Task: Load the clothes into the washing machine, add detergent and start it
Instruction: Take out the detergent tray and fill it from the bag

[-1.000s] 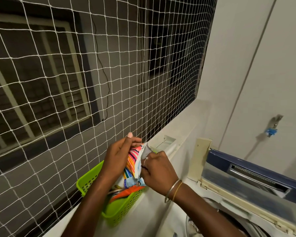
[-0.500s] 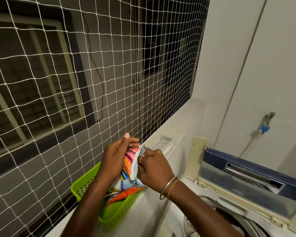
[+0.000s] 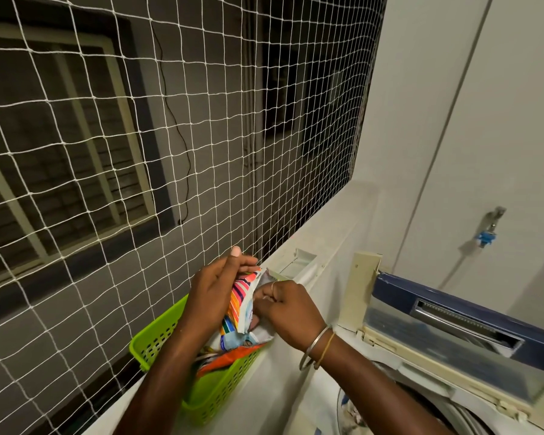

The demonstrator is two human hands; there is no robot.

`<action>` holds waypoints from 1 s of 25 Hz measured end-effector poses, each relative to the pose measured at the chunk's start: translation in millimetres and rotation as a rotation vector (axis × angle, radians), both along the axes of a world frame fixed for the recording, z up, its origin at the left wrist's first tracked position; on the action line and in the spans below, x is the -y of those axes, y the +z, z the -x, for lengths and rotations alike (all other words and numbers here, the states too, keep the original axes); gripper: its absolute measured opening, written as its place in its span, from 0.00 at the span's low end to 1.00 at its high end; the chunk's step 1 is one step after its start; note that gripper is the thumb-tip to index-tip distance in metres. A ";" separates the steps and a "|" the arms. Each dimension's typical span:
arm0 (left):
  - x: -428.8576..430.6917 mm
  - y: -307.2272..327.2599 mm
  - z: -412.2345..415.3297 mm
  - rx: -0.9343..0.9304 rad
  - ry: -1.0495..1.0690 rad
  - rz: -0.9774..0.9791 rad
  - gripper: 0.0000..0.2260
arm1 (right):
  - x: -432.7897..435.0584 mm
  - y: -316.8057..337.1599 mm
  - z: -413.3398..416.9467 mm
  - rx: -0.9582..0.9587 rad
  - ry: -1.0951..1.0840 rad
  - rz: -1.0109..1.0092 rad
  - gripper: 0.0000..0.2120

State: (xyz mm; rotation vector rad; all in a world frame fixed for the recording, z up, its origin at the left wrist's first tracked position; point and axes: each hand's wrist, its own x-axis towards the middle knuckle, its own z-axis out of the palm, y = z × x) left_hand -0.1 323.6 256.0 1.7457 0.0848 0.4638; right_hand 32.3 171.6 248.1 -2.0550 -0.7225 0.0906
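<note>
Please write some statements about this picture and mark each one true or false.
1. The left hand and the right hand both hold the colourful striped detergent packet. True.
2. The green perforated plastic basket stands on the floor. False: it stands on the white ledge.
3. The washing machine's dark blue lid is closed. False: it is raised open.
4. Two metal bangles sit on the right wrist. True.

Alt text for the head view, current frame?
Two hands grip a striped, colourful packet sticking up from a green basket on a white ledge: the left hand holds its side, the right hand pinches its top edge. A net hangs behind; an open washing machine stands at right.
</note>
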 end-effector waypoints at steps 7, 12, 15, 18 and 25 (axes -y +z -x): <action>1.0 5.2 1.5 -0.001 -0.008 -0.003 0.21 | 18.4 15.2 -0.8 -0.122 -0.046 -0.119 0.10; -0.1 8.9 1.1 -0.012 -0.016 -0.014 0.22 | 33.1 22.8 -4.5 -0.181 -0.084 -0.201 0.09; -2.0 10.3 0.5 -0.034 -0.021 -0.026 0.24 | 44.5 27.0 -7.4 -0.222 -0.112 -0.267 0.08; -0.3 14.9 -4.9 -0.065 -0.042 -0.045 0.24 | 54.8 33.8 -10.5 -0.264 -0.139 -0.331 0.07; 3.1 34.5 -35.6 -0.195 -0.143 -0.084 0.24 | 78.5 52.7 -23.7 -0.263 -0.223 -0.376 0.06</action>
